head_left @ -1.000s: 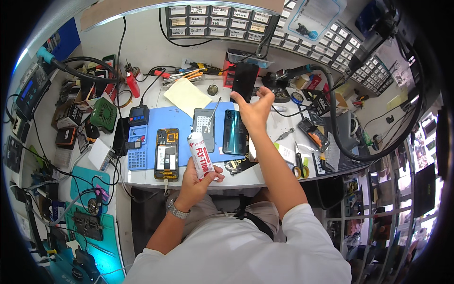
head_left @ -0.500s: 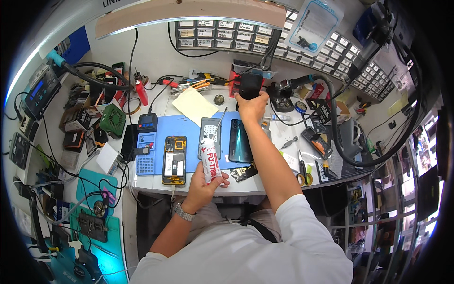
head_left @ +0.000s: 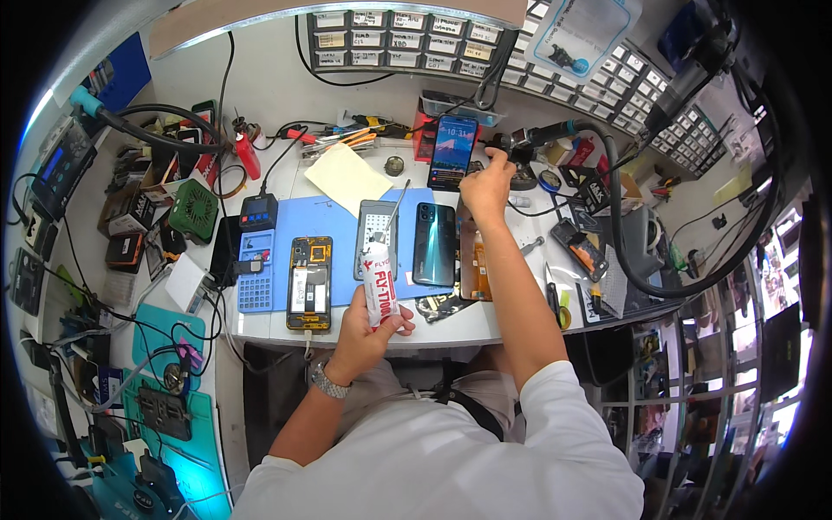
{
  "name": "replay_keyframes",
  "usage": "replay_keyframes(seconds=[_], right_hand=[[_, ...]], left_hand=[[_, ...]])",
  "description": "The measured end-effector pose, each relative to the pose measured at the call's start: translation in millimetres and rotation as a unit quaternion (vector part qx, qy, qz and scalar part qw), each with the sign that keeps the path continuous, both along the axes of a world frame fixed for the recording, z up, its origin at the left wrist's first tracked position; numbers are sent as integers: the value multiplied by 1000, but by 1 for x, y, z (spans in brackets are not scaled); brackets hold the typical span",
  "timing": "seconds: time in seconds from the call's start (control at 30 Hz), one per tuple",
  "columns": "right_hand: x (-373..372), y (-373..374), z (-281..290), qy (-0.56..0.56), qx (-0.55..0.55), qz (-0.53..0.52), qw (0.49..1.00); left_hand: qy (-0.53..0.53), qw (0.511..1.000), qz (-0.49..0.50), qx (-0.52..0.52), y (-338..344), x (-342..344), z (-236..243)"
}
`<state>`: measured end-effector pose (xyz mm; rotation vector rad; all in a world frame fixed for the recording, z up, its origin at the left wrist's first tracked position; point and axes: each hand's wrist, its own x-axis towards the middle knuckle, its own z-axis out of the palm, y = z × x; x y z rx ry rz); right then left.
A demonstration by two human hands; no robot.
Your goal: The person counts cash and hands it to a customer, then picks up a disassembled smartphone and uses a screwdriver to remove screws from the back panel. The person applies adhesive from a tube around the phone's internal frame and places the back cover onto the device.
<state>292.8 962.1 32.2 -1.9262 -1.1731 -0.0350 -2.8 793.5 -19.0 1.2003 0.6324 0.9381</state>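
A white glue tube with red print (head_left: 380, 290) is gripped upright in my left hand (head_left: 368, 334), above the bench's front edge. My right hand (head_left: 487, 186) is beside a phone with a lit screen (head_left: 453, 147), which leans upright at the back; its fingers look apart and hold nothing. On the blue mat (head_left: 338, 204) lie a grey phone-shaped plate (head_left: 371, 221) with a thin metal tool across it, and a glossy teal phone (head_left: 435, 251). An opened phone with its battery showing (head_left: 310, 286) lies left of the tube, a cable at its lower end.
A yellowish cloth (head_left: 347, 178) and a small round tin (head_left: 393, 165) lie behind the mat. Blue tool tray (head_left: 256, 295), red bottle (head_left: 247, 156) and green box (head_left: 192, 211) stand left. Scissors (head_left: 553, 299) and a dark phone part (head_left: 579, 250) lie right, under a looping black hose (head_left: 611, 208).
The upright phone's screen has gone from dark to lit. My right hand has let go of it and shifted right. My left hand still holds the tube.
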Motion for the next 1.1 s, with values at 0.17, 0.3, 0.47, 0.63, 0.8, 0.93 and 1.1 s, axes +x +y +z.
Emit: replay_keyframes(seconds=[0.17,0.3,0.47,0.63,0.8,0.93,1.1], right_hand=[[14,-9,4,-72,-39,103,991],[14,-12,3,-87,-86,133,984],[11,-13,0,-105,-90,137,981],[14,-17,-3,-163,-144,131,967],[12,-20,-8,-191,-165,125,960],[11,-17,-12,-199,-169,118,958],[11,-17,-13,-197,-175,114,958]], left_hand=[[-7,1000,6,-7,0,2,0],[-8,1000,7,-13,0,2,-1],[-10,1000,7,-20,0,2,-2],[15,1000,-2,-18,1,1,-2],[15,1000,-4,-12,1,1,-2],[13,1000,-5,-12,1,1,-2],[9,1000,-5,-15,1,1,-1]])
